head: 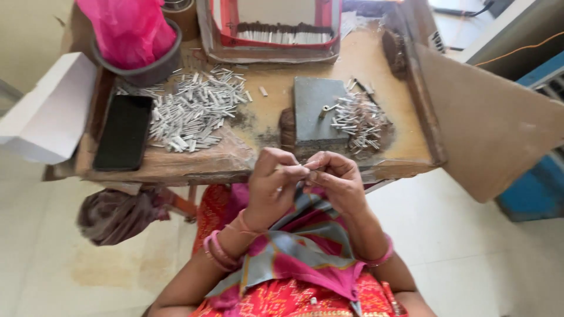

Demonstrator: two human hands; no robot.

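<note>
Both hands pinch one thin stick (306, 171) (barely visible) | left hand (271, 182) | right hand (338, 181)

Both forearms raised from the lap, elbows bent, wrists meeting just short of the near edge of the tabletop. Left hand (271, 181) curled, fingers bunched toward the thumb. Right hand (338, 179) mirrors it, knuckles up. Fingertips of both touch at the middle, pinched together; possibly something small between them, too blurred to tell.
</note>
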